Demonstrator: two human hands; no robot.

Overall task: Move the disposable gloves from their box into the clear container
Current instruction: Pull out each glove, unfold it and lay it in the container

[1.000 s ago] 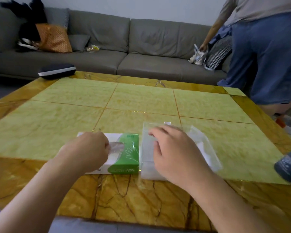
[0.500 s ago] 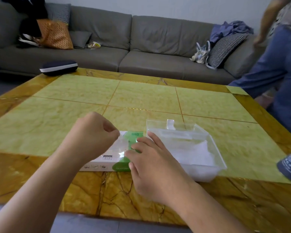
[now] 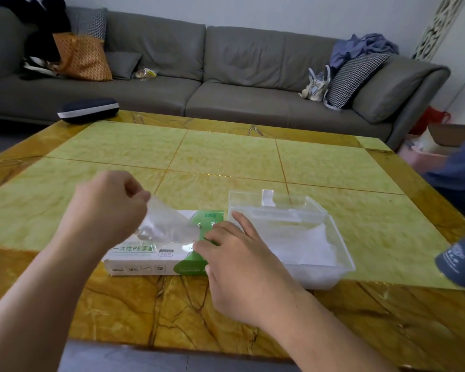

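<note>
Fingers [image 3: 138,196] of your left hand [image 3: 105,208] are curled and pinch the top edge of one clear disposable glove [image 3: 167,226], which is lifted partly out of the glove box [image 3: 145,253]; its lower part still meets the opening in the box top. Your right hand [image 3: 242,267] lies with straight, spread fingers pressing down on the green end of the glove box, the forefinger reaching toward the near wall of the clear container [image 3: 341,245].

Take the glove box as your landmark. It lies flat on the counter [image 3: 226,157], close to the counter's near edge, white with a green right end. The clear container stands just to the right of the glove box, touching it or nearly so, lid off, with pale film-like material already lying in its bottom. Far behind the glove box and to the left, a dark case [image 3: 87,110] with a white stripe sits at the counter's far corner. Beyond that runs a grey sofa [image 3: 226,76] carrying an orange cushion [image 3: 82,57] on the left and a checked cushion [image 3: 355,79] on the right. Well to the right of the glove box, a second person's blue sleeve [image 3: 459,173] enters at the frame edge.
</note>
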